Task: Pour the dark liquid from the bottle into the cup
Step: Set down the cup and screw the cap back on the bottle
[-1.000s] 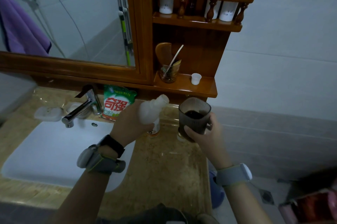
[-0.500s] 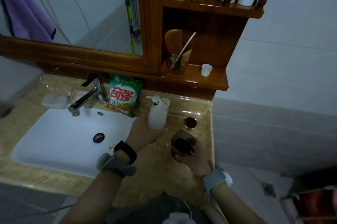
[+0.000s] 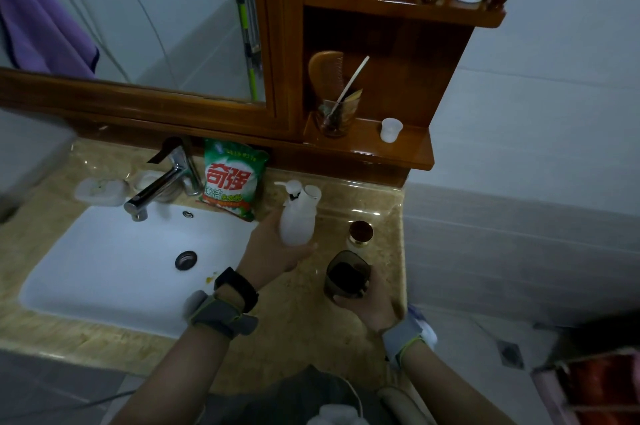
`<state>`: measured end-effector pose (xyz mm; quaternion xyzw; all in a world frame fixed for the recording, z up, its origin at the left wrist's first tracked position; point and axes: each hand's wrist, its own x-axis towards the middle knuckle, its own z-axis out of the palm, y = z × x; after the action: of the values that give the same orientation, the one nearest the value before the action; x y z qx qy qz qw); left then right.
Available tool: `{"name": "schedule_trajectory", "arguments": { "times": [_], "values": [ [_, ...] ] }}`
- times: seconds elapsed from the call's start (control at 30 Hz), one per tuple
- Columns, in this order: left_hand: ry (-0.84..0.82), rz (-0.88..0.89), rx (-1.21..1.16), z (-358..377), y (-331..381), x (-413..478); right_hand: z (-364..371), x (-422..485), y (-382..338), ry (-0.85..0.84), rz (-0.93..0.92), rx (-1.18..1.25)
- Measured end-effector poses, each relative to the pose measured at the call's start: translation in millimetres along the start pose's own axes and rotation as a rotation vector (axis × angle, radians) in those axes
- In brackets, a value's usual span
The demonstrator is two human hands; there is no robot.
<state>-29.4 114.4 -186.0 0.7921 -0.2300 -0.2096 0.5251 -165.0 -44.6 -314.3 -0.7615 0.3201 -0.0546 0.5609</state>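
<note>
My left hand (image 3: 273, 248) grips a white plastic bottle (image 3: 298, 218) around its base, holding it upright above the beige stone counter (image 3: 298, 317). To its right and nearer to me, my right hand (image 3: 372, 303) holds a smoky translucent cup (image 3: 346, 274) from below. Dark liquid fills the lower part of the cup. The bottle's mouth is apart from the cup and points up. A small round cap with a dark inside (image 3: 361, 232) lies on the counter just behind the cup.
A white sink (image 3: 121, 262) with a chrome tap (image 3: 156, 187) fills the left. A green detergent bag (image 3: 230, 182) leans against the wooden mirror frame. The wooden shelf (image 3: 391, 147) above carries a glass with a comb and a small white cup (image 3: 390, 129). The counter ends at right.
The bottle has gone from tilted toward the cup to upright. The cup was lowered from chest height toward the counter and drawn nearer to me. My view tipped downward.
</note>
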Motion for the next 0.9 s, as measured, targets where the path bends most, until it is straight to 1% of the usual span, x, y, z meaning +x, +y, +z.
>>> {"name": "schedule_trajectory", "arguments": {
  "times": [0.07,0.2,0.27,0.3,0.33,0.4,0.43,0.5,0.57,0.6,0.63,0.77,0.83,0.9],
  "values": [
    [-0.011,0.000,-0.010,1,-1,1,-8,1,-6,-0.082,0.025,-0.086],
    [-0.030,0.013,-0.024,1,-1,2,-43,4,-35,-0.373,0.123,-0.308],
    [-0.037,0.018,-0.033,1,-3,4,-66,4,-60,-0.397,0.156,-0.416],
    [-0.038,0.016,-0.042,1,-4,5,-77,3,-77,-0.372,0.145,-0.432],
    [-0.037,0.011,-0.057,0,-4,8,-87,3,-95,-0.337,0.087,-0.413],
    [-0.027,0.009,-0.074,0,-5,12,-105,7,-134,-0.212,-0.108,-0.364],
    [-0.016,0.022,-0.067,0,-4,14,-111,11,-150,-0.113,-0.198,-0.322],
    [0.011,0.061,-0.060,-1,-1,18,-121,25,-180,0.129,-0.309,-0.195],
    [0.014,0.080,-0.099,-2,3,19,-125,48,-198,0.334,-0.356,-0.143],
    [0.010,0.084,-0.131,-3,4,19,-126,60,-204,0.388,-0.361,-0.163],
    [0.004,0.085,-0.161,-4,4,19,-126,73,-209,0.411,-0.355,-0.203],
    [0.013,0.090,-0.197,-7,6,16,-123,113,-213,0.401,-0.281,-0.392],
    [0.021,0.088,-0.206,-9,7,14,-122,123,-212,0.437,-0.274,-0.410],
    [0.026,0.102,-0.209,-9,8,12,-124,126,-214,0.481,-0.238,-0.360]
  ]
}}
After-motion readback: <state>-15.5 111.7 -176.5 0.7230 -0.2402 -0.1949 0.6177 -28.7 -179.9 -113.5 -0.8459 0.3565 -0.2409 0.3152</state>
